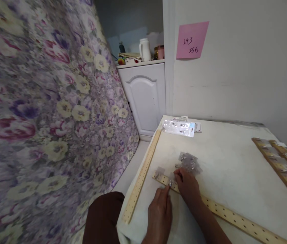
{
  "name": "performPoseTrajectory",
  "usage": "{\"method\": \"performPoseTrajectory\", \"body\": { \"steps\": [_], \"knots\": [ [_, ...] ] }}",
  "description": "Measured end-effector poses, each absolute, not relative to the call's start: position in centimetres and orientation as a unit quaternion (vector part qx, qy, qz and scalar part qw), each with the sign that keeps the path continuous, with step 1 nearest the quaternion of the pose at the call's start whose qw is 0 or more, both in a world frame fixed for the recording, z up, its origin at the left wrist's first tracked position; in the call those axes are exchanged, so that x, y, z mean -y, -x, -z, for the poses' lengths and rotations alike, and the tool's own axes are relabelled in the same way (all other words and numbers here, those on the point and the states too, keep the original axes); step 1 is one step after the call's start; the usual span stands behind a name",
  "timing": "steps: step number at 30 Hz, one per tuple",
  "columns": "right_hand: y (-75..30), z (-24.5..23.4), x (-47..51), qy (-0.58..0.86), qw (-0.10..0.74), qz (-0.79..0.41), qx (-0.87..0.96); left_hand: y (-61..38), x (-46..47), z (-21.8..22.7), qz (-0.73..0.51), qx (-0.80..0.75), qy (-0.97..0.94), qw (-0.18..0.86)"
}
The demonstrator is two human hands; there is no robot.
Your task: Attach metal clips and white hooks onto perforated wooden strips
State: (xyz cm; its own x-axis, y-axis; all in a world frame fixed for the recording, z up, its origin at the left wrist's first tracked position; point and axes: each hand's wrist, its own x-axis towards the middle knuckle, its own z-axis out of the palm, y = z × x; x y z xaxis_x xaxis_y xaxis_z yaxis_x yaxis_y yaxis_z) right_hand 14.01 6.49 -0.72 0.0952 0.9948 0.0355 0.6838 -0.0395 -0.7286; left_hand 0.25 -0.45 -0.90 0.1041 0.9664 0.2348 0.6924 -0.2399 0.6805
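Observation:
A pale wooden strip [228, 214] with rows of holes lies slantwise across the white-covered table. My left hand [160, 210] has its fingertips together at a small shiny metal piece [170, 183] on the strip. My right hand [188, 185] is closed in a pinch at the edge of a small clear plastic packet [172, 177] beside that piece. Another clear packet [160, 170] sits at the strip's far end. Just beyond my right hand lies a pile of clear packets [189, 161] with shiny metal bits. Exact fingertip contact is partly hidden.
A second holed strip [143, 173] runs along the table's left edge. Blister packs [179, 128] with metal pieces lie at the back. Brown wooden strips [278, 162] bearing small packets are on the right. A floral curtain [57, 118] hangs left, and a white cabinet [146, 98] stands behind.

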Motion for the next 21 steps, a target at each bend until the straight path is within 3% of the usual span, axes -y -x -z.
{"method": "performPoseTrajectory", "body": {
  "steps": [21],
  "knots": [
    [-13.62,0.22,-5.92,0.689,0.298,-0.271,0.603,-0.26,0.28,0.86,-0.328,-0.584,-0.717,0.194]
  ]
}}
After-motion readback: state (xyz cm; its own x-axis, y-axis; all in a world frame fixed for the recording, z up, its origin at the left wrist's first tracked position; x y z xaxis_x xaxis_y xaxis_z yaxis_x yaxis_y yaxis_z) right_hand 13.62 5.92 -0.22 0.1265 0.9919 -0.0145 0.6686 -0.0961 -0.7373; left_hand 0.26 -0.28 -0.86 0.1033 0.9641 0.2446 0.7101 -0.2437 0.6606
